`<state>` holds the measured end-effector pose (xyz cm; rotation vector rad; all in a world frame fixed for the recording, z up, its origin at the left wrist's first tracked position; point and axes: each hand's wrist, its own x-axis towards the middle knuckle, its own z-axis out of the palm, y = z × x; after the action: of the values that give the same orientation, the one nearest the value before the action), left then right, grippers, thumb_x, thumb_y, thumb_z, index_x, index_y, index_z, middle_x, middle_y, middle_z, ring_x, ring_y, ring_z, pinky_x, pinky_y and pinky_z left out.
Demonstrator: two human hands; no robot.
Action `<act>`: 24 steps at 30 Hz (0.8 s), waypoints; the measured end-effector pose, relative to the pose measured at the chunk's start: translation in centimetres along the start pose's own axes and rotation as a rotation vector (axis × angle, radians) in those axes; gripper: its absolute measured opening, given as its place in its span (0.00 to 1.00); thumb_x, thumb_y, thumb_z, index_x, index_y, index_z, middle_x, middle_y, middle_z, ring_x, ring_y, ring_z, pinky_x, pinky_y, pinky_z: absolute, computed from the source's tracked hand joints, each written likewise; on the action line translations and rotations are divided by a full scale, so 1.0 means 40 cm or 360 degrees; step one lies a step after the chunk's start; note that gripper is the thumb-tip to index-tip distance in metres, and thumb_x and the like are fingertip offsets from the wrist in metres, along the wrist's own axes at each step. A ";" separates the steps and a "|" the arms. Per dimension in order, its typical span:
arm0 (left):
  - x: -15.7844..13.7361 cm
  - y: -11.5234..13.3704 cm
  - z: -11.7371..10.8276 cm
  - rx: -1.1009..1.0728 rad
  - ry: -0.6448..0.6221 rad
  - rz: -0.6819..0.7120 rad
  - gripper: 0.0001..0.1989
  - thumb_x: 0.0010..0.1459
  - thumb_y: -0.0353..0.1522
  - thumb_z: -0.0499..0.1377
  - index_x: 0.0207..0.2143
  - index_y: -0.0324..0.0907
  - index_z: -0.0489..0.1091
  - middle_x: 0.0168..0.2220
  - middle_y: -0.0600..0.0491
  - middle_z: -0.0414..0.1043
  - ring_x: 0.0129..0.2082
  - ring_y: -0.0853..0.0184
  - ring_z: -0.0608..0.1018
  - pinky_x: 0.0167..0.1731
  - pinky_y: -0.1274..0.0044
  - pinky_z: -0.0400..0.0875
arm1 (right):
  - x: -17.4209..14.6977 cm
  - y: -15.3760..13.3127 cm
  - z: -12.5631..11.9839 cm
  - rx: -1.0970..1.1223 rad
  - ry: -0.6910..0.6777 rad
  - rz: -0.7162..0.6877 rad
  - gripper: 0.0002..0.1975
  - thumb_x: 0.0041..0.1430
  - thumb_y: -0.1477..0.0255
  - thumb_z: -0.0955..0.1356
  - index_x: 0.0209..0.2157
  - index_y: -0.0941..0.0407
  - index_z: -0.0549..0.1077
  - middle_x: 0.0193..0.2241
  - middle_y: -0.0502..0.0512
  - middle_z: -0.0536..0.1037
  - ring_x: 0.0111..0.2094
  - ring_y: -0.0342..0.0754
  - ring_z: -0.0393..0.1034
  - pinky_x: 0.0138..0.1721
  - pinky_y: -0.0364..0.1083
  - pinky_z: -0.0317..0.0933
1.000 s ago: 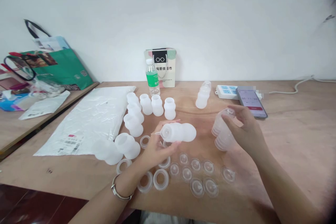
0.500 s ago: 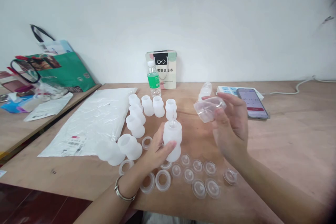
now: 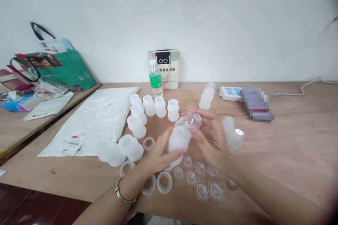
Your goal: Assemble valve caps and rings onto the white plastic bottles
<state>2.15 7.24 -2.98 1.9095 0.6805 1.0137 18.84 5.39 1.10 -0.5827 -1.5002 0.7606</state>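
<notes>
My left hand (image 3: pixel 161 151) is wrapped round a frosted white baby bottle (image 3: pixel 178 141), which tilts to the right. In my right hand (image 3: pixel 212 137) is a clear dome-shaped cap (image 3: pixel 194 121), held against the top of that bottle; whether it is seated I cannot tell. Below my hands lie several clear silicone nipples (image 3: pixel 201 191) and translucent collar rings (image 3: pixel 164 182). Several open-mouthed white bottles (image 3: pixel 137 127) stand to the left in a curved row. A bottle with a clear cap on it (image 3: pixel 207 97) stands farther back. Beside my right hand lie more clear caps (image 3: pixel 233 137), partly hidden.
A white plastic mailer (image 3: pixel 89 123) lies at the left. Behind stand a water bottle (image 3: pixel 155 81) and a paper bag (image 3: pixel 171 70). A power strip (image 3: pixel 229 93) and a blurred-out phone (image 3: pixel 256 105) are at the right. On the left table is a green bag (image 3: pixel 68 70).
My right hand has moved left and down, bringing the clear cap to the bottle top. The bottle in my left hand now tilts right. The clear caps behind my right hand have come into view.
</notes>
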 end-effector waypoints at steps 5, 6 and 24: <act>-0.006 -0.012 -0.004 0.0008 0.0029 -0.0002 0.24 0.60 0.43 0.55 0.56 0.45 0.60 0.42 0.51 0.69 0.37 0.65 0.71 0.38 0.74 0.68 | -0.002 0.000 -0.007 -0.0165 -0.0098 0.0009 0.16 0.62 0.75 0.65 0.51 0.49 0.64 0.46 0.55 0.71 0.48 0.48 0.68 0.49 0.50 0.65; -0.006 -0.011 -0.005 0.0004 0.0022 -0.0007 0.24 0.60 0.43 0.55 0.56 0.45 0.60 0.43 0.51 0.69 0.37 0.64 0.71 0.38 0.73 0.68 | -0.003 0.002 -0.008 -0.0178 -0.0097 0.0006 0.16 0.62 0.75 0.65 0.51 0.49 0.64 0.46 0.55 0.71 0.48 0.48 0.68 0.49 0.50 0.65; -0.016 0.002 0.006 -0.0047 -0.0023 0.0040 0.32 0.61 0.45 0.52 0.63 0.44 0.49 0.59 0.46 0.62 0.54 0.57 0.68 0.54 0.66 0.63 | -0.025 0.004 0.008 -0.0055 -0.0189 0.0063 0.19 0.62 0.73 0.65 0.53 0.45 0.63 0.46 0.52 0.73 0.45 0.47 0.69 0.46 0.49 0.65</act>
<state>2.01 6.61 -3.21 1.9023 0.6317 1.0193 18.61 4.69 0.33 -0.6037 -1.6180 0.8130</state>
